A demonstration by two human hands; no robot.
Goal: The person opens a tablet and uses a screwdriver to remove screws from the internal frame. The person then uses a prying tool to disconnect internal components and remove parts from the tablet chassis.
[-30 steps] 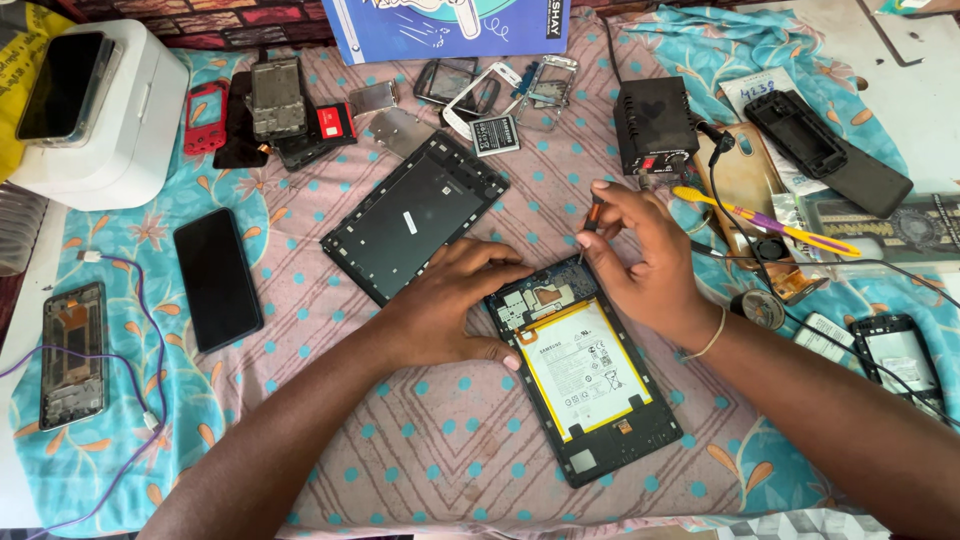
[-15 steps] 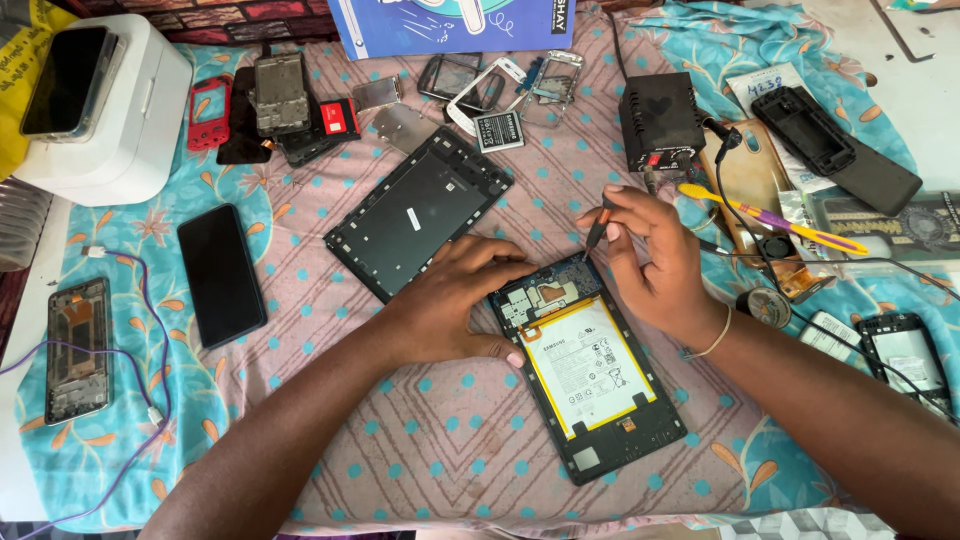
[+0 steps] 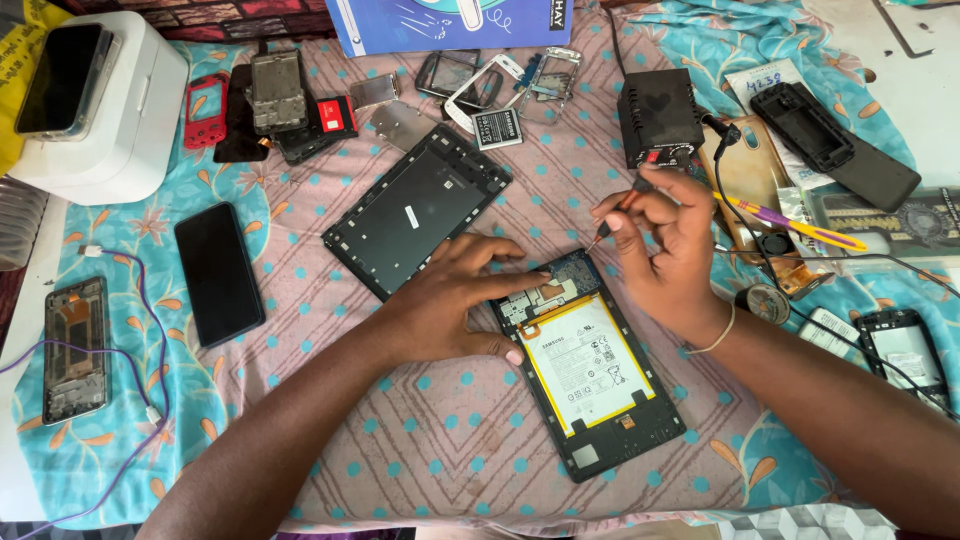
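An opened tablet (image 3: 590, 375) lies face down on the patterned cloth, its white battery with a yellow border and its circuit board exposed. My left hand (image 3: 450, 305) presses flat on the tablet's upper left edge, fingers spread over the board. My right hand (image 3: 665, 245) hovers over the tablet's top right corner and pinches a thin screwdriver (image 3: 615, 217), tip pointing down at the corner. The tablet's detached black back cover (image 3: 415, 222) lies just up and left of my left hand.
A black phone (image 3: 219, 272) and a stripped phone frame with a purple cable (image 3: 75, 348) lie at left. A white box (image 3: 95, 100) stands at the back left. Phone parts (image 3: 300, 100), a black power unit (image 3: 657, 115), a pen (image 3: 790, 225) and cases crowd the back and right.
My right hand has lifted slightly and shifted right, bringing the screwdriver tip to the tablet's top right corner. My left hand stays pressed on the tablet.
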